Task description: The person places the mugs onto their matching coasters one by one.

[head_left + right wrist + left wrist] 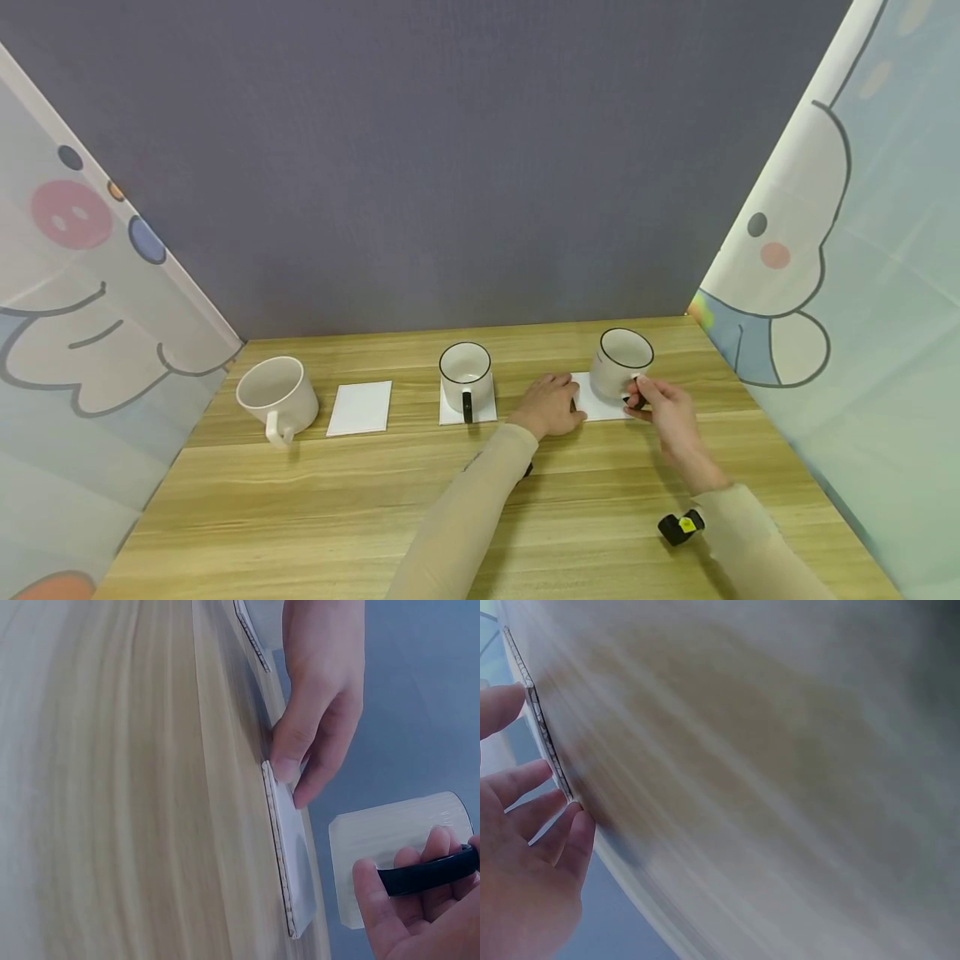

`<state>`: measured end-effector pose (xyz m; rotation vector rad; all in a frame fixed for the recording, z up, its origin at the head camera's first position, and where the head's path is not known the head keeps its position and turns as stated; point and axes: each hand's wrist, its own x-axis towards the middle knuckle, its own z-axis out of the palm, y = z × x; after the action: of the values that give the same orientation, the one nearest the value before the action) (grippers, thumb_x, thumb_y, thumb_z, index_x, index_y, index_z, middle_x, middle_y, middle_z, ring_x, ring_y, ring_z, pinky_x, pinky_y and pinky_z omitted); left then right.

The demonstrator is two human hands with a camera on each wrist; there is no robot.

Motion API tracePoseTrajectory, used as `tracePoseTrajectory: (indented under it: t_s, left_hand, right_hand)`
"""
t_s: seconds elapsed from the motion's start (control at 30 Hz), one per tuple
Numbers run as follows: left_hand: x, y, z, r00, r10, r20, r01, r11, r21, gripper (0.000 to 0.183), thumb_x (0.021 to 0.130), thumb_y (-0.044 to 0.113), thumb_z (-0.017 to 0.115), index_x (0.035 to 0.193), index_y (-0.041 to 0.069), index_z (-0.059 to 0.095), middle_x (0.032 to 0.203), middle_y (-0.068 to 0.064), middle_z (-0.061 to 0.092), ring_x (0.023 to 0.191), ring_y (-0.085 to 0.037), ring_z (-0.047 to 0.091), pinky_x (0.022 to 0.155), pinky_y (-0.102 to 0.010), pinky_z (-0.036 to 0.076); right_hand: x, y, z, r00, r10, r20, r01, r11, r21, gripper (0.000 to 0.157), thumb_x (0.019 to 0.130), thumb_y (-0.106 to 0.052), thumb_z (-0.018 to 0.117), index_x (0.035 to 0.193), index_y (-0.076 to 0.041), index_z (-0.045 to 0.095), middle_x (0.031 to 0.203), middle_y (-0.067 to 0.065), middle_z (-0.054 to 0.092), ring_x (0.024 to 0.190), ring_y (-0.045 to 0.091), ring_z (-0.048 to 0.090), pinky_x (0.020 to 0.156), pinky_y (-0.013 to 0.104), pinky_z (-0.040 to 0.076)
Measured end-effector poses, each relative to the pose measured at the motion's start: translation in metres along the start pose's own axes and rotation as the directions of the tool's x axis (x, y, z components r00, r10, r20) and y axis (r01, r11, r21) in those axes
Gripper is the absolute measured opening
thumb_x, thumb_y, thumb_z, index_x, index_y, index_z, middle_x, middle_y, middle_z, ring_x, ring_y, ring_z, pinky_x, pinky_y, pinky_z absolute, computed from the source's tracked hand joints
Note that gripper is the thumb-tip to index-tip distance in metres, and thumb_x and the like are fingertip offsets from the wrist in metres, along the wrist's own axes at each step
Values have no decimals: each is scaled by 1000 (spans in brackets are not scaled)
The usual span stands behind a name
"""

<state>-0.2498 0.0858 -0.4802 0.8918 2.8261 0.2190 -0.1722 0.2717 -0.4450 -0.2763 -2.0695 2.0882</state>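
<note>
My right hand (666, 412) grips the black handle (427, 876) of a white mug with a dark rim (618, 367). In the right wrist view a gap shows between the mug's base and the white square coaster (596, 407), so it is held just above it. At the coaster's left edge rests my left hand (550, 406), thumb and fingertips spread along it. The left wrist view shows that hand's fingers (536, 780) loosely bent against the coaster's edge (546, 742).
A similar black-handled mug (465, 377) stands on a white coaster (450, 415) in the middle. Farther left lie a bare white coaster (360, 408) and a plain cream mug (288, 408). A dark partition (465, 167) rises behind the wooden table (300, 517).
</note>
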Motion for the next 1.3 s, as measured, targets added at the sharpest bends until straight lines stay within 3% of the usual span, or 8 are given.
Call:
tracePoseTrajectory:
  t_s: [0.57,1.03,1.3]
  left_hand:
    - [2,-4,1,999,-4,-36,2,999,-38,61,98,53,61,149,21,52,159,5,41,147,-20,36,119,-34,30]
    - [1,-1,-1,999,-16,-40,14,998,-55,61,97,52,64,148,21,53,158,5,43,147,-16,36,119,-33,31]
    - [2,-2,0,999,-7,-52,4,999,-48,61,97,51,64,148,19,54,157,4,44,146,-18,37,118,-34,33]
  right_hand:
    - [0,8,9,999,42,-12,-43,999,-27,33,108,-18,50,100,11,64,81,2,60,78,9,59,76,29,60]
    - [1,11,18,998,62,-22,-63,996,-59,37,109,-18,50,107,17,60,81,1,60,77,9,59,78,31,60]
    - [-3,15,21,997,56,-43,-58,997,-44,34,108,-15,51,103,17,63,80,2,62,75,9,61,76,32,61]
